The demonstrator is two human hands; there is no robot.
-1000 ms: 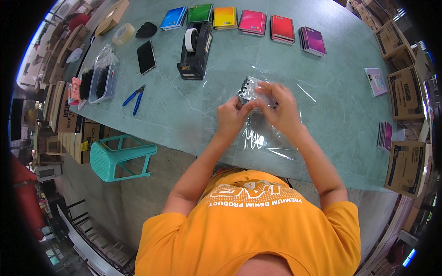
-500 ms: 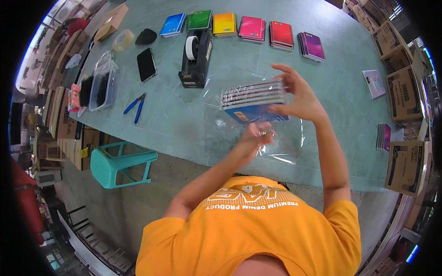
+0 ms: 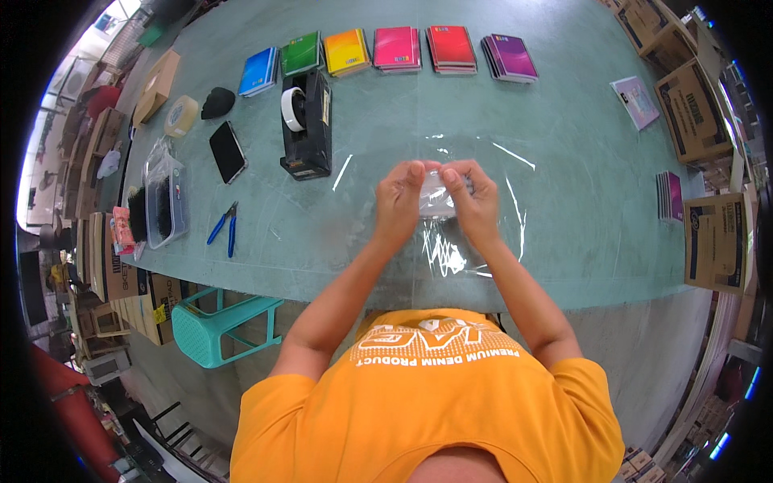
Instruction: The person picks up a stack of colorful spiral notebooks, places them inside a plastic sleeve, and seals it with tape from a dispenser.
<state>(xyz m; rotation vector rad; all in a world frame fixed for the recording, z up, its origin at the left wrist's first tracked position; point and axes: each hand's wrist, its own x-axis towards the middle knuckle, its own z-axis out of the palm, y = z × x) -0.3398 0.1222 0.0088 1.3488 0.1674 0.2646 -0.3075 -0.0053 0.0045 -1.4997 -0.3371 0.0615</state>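
Observation:
Both my hands meet over the table in front of my chest. My left hand [image 3: 397, 201] is closed, thumb up, pinching clear plastic film [image 3: 443, 249]. Facing it, my right hand [image 3: 476, 201] is closed on the film too, with the thumbs close together. Between them shows a pale, film-covered block [image 3: 435, 203], likely the notebook stack, mostly hidden by my fingers. Loose, shiny film spreads on the table around and below the hands. Left of the hands stands a black tape dispenser [image 3: 319, 133] with a white roll.
A row of colourful notebook stacks [image 3: 397, 48] lies along the far side. A phone [image 3: 229, 153], blue-handled nippers [image 3: 223, 229], a tape roll [image 3: 182, 116] and a clear plastic bin [image 3: 173, 209] sit left. Cardboard boxes [image 3: 717, 241] line the right edge; a turquoise stool [image 3: 217, 330] stands lower left.
The blue-covered notebook stack, held tilted in my right hand before, is now mostly hidden between both hands. My hands have come together on the film, and the view has shifted.

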